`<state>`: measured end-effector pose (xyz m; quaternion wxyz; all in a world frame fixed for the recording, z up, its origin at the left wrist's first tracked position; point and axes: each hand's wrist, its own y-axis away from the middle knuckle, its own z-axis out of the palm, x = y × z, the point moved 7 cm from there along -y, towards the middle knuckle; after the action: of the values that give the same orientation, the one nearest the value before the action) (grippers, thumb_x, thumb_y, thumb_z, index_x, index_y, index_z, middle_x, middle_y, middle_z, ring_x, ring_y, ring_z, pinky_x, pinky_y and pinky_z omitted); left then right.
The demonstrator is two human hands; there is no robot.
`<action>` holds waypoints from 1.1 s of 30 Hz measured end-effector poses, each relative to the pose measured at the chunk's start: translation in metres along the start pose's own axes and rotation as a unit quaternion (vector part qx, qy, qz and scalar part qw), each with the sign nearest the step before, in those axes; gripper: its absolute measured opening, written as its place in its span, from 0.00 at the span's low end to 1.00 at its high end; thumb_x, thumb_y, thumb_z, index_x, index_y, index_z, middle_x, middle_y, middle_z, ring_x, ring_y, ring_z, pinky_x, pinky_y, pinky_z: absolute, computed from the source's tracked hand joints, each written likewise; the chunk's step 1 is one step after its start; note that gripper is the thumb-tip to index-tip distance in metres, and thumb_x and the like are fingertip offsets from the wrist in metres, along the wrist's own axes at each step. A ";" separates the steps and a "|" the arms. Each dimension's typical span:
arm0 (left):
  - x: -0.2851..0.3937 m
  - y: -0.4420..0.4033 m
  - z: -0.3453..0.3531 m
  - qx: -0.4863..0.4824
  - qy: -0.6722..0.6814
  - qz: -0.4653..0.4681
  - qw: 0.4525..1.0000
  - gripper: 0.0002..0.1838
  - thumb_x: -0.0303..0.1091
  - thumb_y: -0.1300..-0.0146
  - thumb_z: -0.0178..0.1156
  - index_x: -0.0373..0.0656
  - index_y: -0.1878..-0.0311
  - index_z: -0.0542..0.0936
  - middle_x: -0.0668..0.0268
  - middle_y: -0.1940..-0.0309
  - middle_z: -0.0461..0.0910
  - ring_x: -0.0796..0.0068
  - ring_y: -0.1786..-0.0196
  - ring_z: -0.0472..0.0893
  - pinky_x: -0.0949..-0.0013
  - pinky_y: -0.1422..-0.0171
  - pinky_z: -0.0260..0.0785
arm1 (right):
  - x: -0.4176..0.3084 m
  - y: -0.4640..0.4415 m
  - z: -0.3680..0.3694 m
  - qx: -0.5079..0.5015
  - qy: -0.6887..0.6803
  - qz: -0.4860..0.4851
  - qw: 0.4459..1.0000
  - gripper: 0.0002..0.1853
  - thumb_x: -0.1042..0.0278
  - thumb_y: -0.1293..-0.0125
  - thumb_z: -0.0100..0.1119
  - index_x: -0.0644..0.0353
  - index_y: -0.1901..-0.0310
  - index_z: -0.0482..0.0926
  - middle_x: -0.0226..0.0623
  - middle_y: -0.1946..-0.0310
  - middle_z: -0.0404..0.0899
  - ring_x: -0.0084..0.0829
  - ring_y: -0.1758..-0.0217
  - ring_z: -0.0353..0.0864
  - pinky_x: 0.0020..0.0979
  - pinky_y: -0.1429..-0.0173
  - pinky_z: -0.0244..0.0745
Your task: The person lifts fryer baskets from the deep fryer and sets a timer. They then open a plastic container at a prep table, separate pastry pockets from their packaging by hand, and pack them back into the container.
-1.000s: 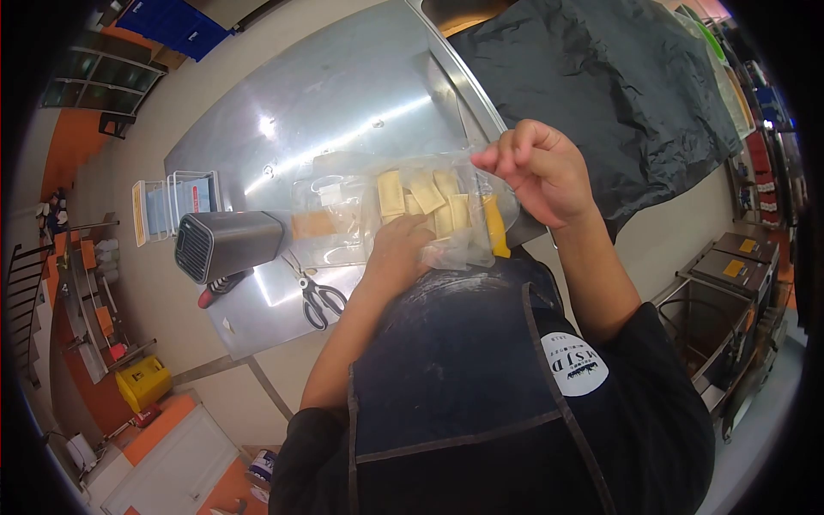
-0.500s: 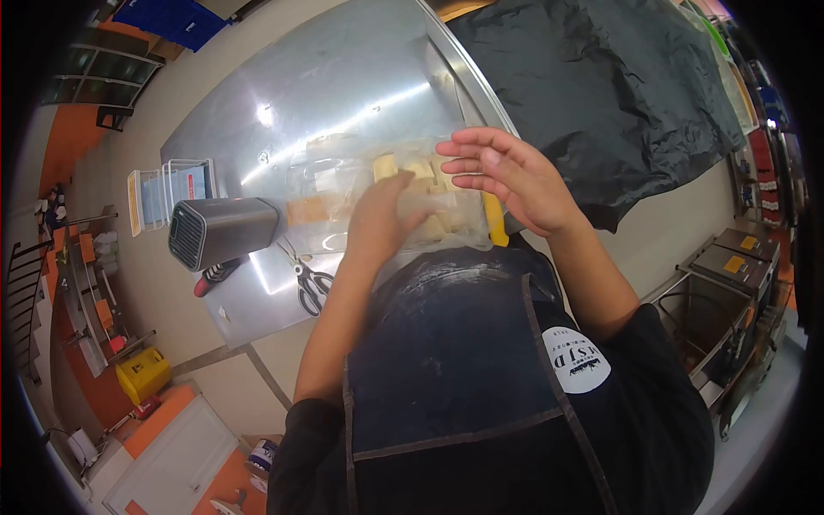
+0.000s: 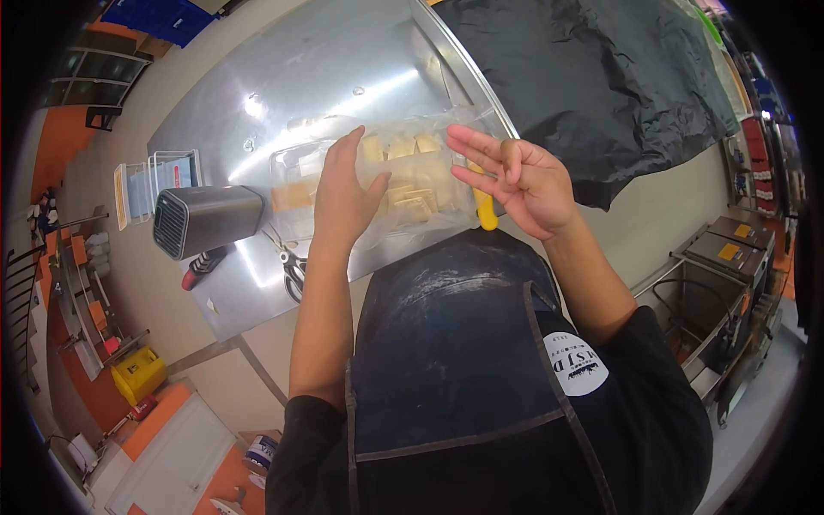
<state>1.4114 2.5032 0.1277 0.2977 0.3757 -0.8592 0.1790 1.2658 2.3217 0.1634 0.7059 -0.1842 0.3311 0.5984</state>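
Over the left part of a clear plastic container (image 3: 285,163) hovers my left hand (image 3: 345,196), its fingers stretched out and thumb apart, with nothing held. Several pale yellow pieces (image 3: 412,202) lie in the container, among clear plastic film (image 3: 459,163). At the container's right end my right hand (image 3: 534,184) is raised, palm partly turned up and fingers extended, also holding nothing visible. Just below its fingers a yellow handle (image 3: 486,211) sticks out beside the film; what it belongs to is hidden.
A metal table (image 3: 318,60) carries a grey knife block (image 3: 210,221), black-handled scissors (image 3: 293,273), a red-and-black handled tool (image 3: 204,266) and a white wire rack (image 3: 154,184). Black plastic sheeting (image 3: 592,94) covers the surface at right. Metal fryer-like units (image 3: 721,275) stand further right.
My left hand has moved left, off the right-hand pieces, uncovering more of them. My right hand has turned, its palm showing more. The whole view has shifted slightly.
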 end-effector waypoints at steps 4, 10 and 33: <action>0.004 0.008 -0.004 0.006 0.000 0.005 1.000 0.41 0.32 0.44 0.74 0.43 0.27 0.68 0.52 0.33 0.73 0.53 0.36 0.77 0.56 0.31 0.71 | -0.002 -0.002 -0.006 -0.054 -0.060 -0.016 0.997 0.14 0.88 0.38 0.43 0.58 0.77 0.71 0.43 0.65 0.82 0.61 0.25 0.67 0.59 0.22 0.61; 0.007 0.016 -0.009 0.010 -0.006 0.007 1.000 0.40 0.31 0.44 0.74 0.41 0.28 0.69 0.51 0.33 0.72 0.52 0.35 0.76 0.56 0.30 0.70 | -0.005 -0.001 -0.006 0.003 -0.043 -0.031 0.999 0.13 0.87 0.39 0.43 0.57 0.76 0.69 0.33 0.76 0.70 0.56 0.34 0.77 0.65 0.22 0.61; -0.012 0.063 -0.042 0.142 -0.074 -0.031 0.987 0.33 0.28 0.43 0.70 0.39 0.34 0.72 0.53 0.36 0.73 0.50 0.31 0.68 0.51 0.25 0.59 | -0.010 -0.019 0.007 -0.040 -0.011 -0.015 0.999 0.31 0.91 0.42 0.40 0.70 0.35 0.71 0.55 0.29 0.70 0.47 0.23 0.67 0.52 0.20 0.62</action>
<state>1.3865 2.5729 0.1462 0.1825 0.4525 -0.8327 0.2616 1.2850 2.3155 0.1729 0.7106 -0.2112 0.2964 0.6022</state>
